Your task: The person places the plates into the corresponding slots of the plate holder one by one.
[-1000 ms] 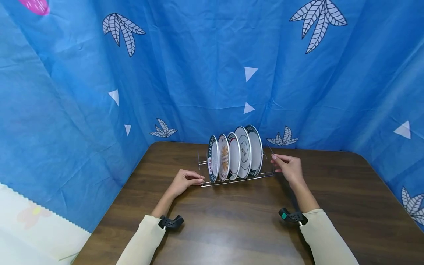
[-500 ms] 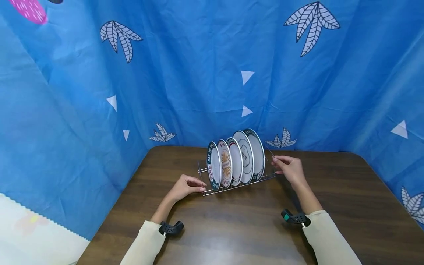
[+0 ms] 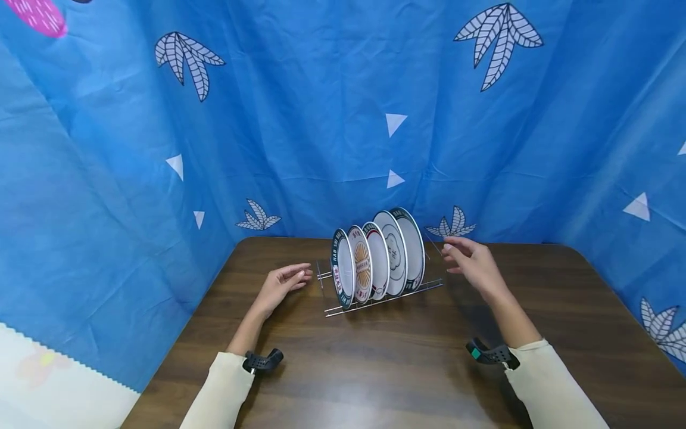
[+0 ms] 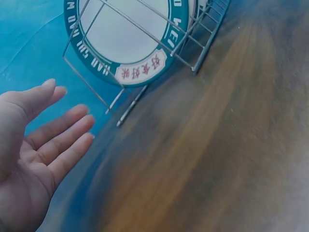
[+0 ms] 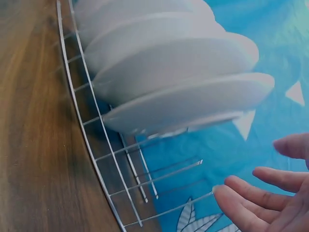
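Several round plates stand on edge in a wire dish rack, whose front rail [image 3: 429,287] runs along the table. The leftmost plate [image 3: 346,271] has a dark green lettered rim; beside it a plate [image 3: 362,268] carries an orange sunburst. Larger plates, among them a white plate [image 3: 412,244] with a green rim, fill the right side. My left hand [image 3: 280,289] hovers left of the rack, apart from it, fingers loosely extended. Close by the rack's right end is my right hand [image 3: 474,265], fingers spread and loosely bent; in the right wrist view a fingertip [image 5: 219,191] lies near a wire tip, contact unclear.
The rack stands toward the back of a brown wooden table [image 3: 364,375]. Behind and at the left hangs a blue curtain [image 3: 321,119] with leaf and triangle prints. Black wrist bands [image 3: 262,361] sit at both cuffs.
Both hands have let go of the rack's end wires. My left hand has moved left and away, and my right hand slightly up. Rack and plates shifted slightly toward me earlier, then stayed.
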Motion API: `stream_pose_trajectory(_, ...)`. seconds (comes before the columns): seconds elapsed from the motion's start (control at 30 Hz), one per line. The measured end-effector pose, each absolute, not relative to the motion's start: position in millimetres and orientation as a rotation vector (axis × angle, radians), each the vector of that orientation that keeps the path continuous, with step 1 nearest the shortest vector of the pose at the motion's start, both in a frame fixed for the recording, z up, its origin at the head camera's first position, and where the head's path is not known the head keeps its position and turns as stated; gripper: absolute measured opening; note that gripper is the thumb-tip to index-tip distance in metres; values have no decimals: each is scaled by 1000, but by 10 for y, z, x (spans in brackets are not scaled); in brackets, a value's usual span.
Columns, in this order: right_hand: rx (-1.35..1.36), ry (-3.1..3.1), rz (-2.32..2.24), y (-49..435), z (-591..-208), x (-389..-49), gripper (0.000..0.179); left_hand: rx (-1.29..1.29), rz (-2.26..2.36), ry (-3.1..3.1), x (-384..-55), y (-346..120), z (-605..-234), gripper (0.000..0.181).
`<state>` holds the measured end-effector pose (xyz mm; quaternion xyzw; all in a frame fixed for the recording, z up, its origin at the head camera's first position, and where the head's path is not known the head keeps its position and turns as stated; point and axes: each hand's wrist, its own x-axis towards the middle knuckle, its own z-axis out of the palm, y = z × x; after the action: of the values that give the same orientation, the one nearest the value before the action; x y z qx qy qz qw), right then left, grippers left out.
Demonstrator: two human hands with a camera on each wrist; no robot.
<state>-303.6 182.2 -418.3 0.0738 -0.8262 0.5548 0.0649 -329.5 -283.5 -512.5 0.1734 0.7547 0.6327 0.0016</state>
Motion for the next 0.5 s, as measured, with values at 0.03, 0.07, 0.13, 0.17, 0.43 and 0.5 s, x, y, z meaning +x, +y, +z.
stream_pose_trajectory(0.03, 253, -2504, 1674, 1805, -4163, -3007, 52, 559, 1967, 2390, -3307, -2832, -5105, 40)
stream_pose_trajectory(0.07, 281, -2512, 1676, 1782, -4145, -2976, 53, 581, 1941, 2412, -3321, -2821, -5085, 41)
stream_pose_trajectory(0.13, 334, -2523, 1674, 1723, -4125, -2912, 56, 617, 1879, 2459, -3341, -2785, -5046, 43)
stream_pose_trajectory(0.17, 353, -2531, 1667, 1686, -4122, -2881, 57, 634, 1844, 2482, -3351, -2764, -5032, 43)
stream_pose_trajectory(0.43, 460, -2593, 1534, 1408, -4178, -2724, 60, 654, 1771, 2485, -3358, -2643, -4992, 41)
stream_pose_trajectory(0.5, 481, -2589, 1493, 1371, -4190, -2733, 62, 647, 1766, 2490, -3320, -2618, -4938, 40)
